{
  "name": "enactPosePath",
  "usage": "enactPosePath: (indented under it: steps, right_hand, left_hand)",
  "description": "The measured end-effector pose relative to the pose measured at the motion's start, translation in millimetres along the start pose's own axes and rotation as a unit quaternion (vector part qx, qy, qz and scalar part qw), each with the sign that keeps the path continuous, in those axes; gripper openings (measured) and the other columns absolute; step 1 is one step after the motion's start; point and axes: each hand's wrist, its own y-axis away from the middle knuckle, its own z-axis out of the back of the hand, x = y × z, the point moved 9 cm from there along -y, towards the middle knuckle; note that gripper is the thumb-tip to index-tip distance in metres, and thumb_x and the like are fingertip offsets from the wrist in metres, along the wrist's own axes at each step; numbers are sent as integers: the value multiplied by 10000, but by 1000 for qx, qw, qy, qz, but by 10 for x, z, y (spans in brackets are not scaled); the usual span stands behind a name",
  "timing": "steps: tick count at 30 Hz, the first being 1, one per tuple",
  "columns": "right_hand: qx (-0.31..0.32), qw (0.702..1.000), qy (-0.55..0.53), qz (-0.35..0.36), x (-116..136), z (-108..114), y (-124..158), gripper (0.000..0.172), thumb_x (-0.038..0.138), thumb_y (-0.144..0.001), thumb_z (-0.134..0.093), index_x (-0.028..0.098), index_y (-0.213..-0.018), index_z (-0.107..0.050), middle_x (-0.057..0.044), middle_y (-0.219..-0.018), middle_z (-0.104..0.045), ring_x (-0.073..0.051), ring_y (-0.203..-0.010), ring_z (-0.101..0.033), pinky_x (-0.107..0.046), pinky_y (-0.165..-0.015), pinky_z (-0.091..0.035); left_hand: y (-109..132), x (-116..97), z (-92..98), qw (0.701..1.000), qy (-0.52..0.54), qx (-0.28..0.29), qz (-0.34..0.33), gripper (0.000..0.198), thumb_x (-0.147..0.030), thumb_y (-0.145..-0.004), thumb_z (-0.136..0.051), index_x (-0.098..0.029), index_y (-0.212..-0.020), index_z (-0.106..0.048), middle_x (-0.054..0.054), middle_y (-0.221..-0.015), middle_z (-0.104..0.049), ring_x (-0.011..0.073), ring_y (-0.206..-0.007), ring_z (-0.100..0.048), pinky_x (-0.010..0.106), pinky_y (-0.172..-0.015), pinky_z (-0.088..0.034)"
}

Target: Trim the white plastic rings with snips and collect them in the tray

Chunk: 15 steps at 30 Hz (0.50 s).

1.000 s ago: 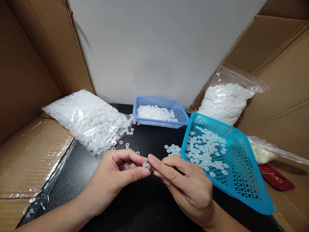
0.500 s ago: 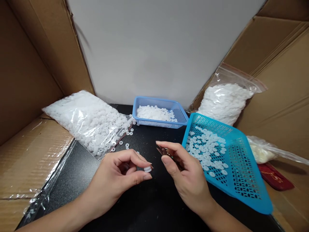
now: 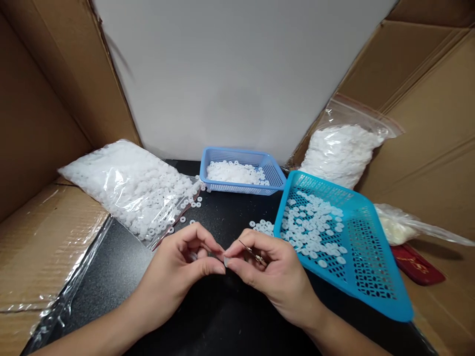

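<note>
My left hand (image 3: 183, 269) and my right hand (image 3: 269, 269) meet tip to tip over the dark table. A small white plastic washer (image 3: 225, 261) is pinched between the thumbs and forefingers, seen nearly edge-on. Both hands appear to touch it, and the fingertips partly cover it. Something pale (image 3: 193, 256) shows inside the curled left fingers, too hidden to name. The other right fingers are curled in, with long decorated nails showing. Loose white washers (image 3: 261, 226) lie behind the right hand, beside a turquoise basket (image 3: 374, 267) holding many white discs (image 3: 315, 225).
A blue basket (image 3: 243, 188) of white rings stands at the back. To the left, a clear bag (image 3: 137, 188) spills white washers onto the black table (image 3: 111, 267). A white-filled bag (image 3: 339, 153), a smaller bag (image 3: 399, 227) and a red object (image 3: 417, 264) lie right.
My right hand has moved left and its thumb and forefinger have closed at the white washer in my left hand. Loose washers behind the right hand have come into sight.
</note>
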Motion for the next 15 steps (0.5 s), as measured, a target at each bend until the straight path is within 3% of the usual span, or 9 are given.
enactPosePath:
  steps: [4, 7, 11, 15]
  right_hand:
    - [16, 998, 29, 62, 97, -14, -6, 92, 228, -876, -746, 176, -807, -776, 2, -702, -661, -102, -606, -566, -196, -552, -436]
    - [-22, 997, 30, 73, 95, 69, -3, 112, 273, -933, -711, 198, -916, -792, 3, -731, -675, -112, -632, -610, -197, -569, -479]
    - [-75, 981, 103, 147, 223, 194, 43, 322, 405, -999, -636, 217, -1233, -751, -6, -795, -648, -131, -688, -618, -216, -579, -511]
    - [-80, 943, 210, 245, 385, 155, 139, 377, 307, -1054, -561, 215, -1412, -641, -28, -838, -648, -137, -714, -617, -245, -615, -523]
  left_hand:
    - [-38, 53, -17, 998, 41, 22, 38, 201, -215, -689, -912, -191, -793, -742, -15, -704, -740, 119, -654, -611, 216, -633, -445]
    - [-43, 59, -20, 998, 43, 28, 47, 222, -193, -722, -881, -229, -935, -828, -8, -736, -762, 130, -701, -648, 229, -701, -488]
    - [-29, -63, 61, 1000, 5, -12, -10, 108, -202, -770, -840, -263, -855, -867, -9, -769, -757, 133, -748, -651, 214, -716, -499]
    - [9, -118, 102, 999, 23, -33, -33, 20, -247, -808, -840, -265, -800, -843, -8, -821, -796, 131, -786, -683, 192, -731, -512]
